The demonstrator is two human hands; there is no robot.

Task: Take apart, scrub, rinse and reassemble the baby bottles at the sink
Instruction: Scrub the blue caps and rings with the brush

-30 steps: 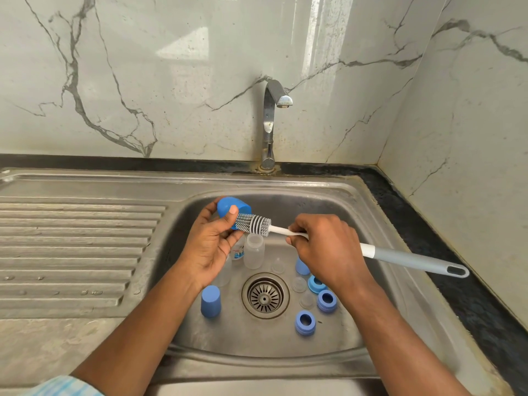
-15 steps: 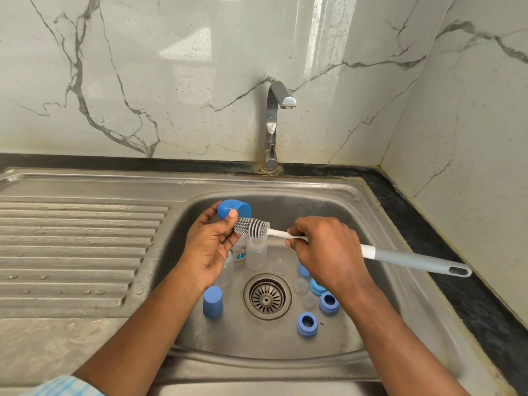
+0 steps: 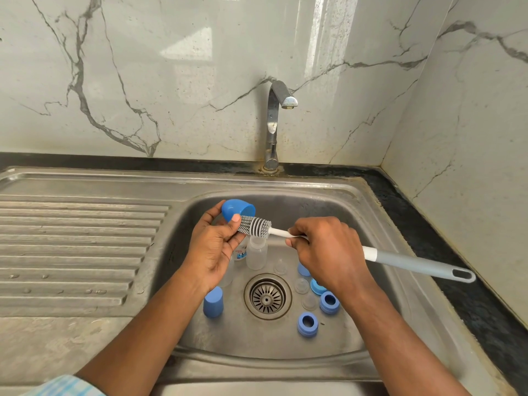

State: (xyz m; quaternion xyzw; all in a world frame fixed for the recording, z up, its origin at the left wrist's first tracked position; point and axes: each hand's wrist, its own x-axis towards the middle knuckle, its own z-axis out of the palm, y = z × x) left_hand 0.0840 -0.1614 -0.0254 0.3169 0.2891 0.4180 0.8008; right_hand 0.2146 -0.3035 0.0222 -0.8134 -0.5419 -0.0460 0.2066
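Steel sink (image 3: 371, 195) holds the separated parts, clear bottles (image 3: 256, 252) at 12 o'clock of the drain (image 3: 267, 295) and rings (image 3: 307, 324) at 4, while the left hand (image 3: 213, 247) grips a blue cap (image 3: 234, 208) and the right hand (image 3: 328, 252) grips the brush (image 3: 257, 227) against it, so rinsing and reassembly look undone.

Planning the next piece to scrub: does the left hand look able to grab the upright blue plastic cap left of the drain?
Probably not yet: the left hand grips another blue domed cap; the upright blue plastic cap stands unobstructed, close beneath that wrist.
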